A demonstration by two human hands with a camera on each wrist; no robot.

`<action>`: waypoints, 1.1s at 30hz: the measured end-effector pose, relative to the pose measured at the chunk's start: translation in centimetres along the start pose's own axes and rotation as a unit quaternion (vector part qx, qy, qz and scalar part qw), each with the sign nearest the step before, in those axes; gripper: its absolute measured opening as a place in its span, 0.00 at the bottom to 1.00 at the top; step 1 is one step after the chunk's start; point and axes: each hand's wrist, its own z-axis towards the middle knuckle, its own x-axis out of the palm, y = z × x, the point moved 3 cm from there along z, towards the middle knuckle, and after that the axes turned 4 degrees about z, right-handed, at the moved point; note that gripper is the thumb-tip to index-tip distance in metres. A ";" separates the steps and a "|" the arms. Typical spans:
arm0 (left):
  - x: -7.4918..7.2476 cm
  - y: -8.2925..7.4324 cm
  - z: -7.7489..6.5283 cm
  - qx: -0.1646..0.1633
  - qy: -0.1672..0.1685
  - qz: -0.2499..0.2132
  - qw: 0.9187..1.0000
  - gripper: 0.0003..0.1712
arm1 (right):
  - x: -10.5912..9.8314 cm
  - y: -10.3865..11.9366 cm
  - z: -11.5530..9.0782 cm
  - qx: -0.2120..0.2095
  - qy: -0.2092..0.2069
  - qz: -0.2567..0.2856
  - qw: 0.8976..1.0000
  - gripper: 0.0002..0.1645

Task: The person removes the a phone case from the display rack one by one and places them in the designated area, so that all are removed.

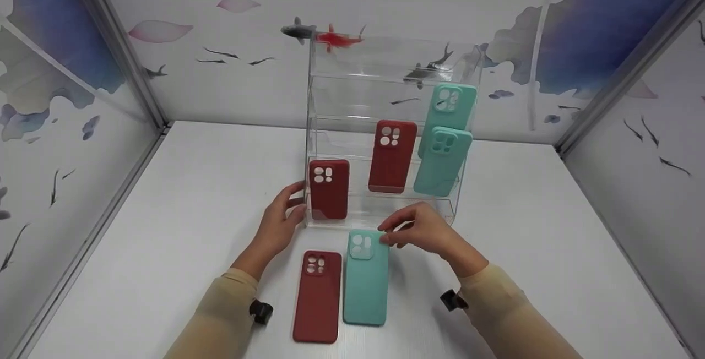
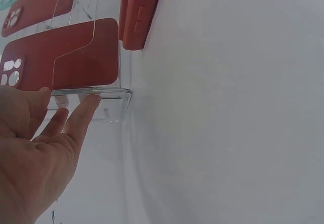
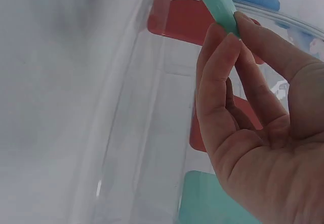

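My right hand (image 1: 421,230) pinches the top right corner of a turquoise phone case (image 1: 366,287) between thumb and fingers. In the right wrist view the corner of that phone case (image 3: 217,3) shows between the fingertips. A dark red phone case (image 1: 317,298) is just left of it, in front of the stand. My left hand (image 1: 278,218) touches the left side of a clear tiered display stand (image 1: 330,94), its fingertips on the edge in the left wrist view. Another red phone case (image 1: 329,191) stands in the lowest tier, near those fingers.
Higher on the stand are a red phone case (image 1: 392,158) and two overlapping turquoise ones, the front one (image 1: 443,162) partly hiding the back one (image 1: 454,97). White table (image 1: 209,183) surrounds the stand. Printed walls (image 1: 248,83) in metal frames enclose the back and sides.
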 end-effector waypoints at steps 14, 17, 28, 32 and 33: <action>0.1 0.4 0.0 -0.008 -0.007 0.001 1.000 0.30 | 3.0 -2.9 0.8 0.033 -0.008 -0.043 0.999 0.08; 0.1 0.4 0.1 -0.009 -0.006 -0.001 1.000 0.30 | 3.2 -3.3 0.9 0.043 -0.011 -0.051 0.998 0.07; 0.1 0.2 0.1 -0.007 -0.005 0.007 1.000 0.30 | 3.6 -3.8 0.9 0.029 -0.010 -0.056 0.998 0.07; 0.1 0.3 0.1 -0.009 -0.006 0.004 1.000 0.30 | 3.8 -4.0 0.8 0.036 -0.011 -0.046 0.998 0.07; 0.1 0.3 0.1 -0.011 -0.006 0.005 1.000 0.30 | 3.8 -4.0 0.8 0.038 -0.012 -0.044 0.998 0.07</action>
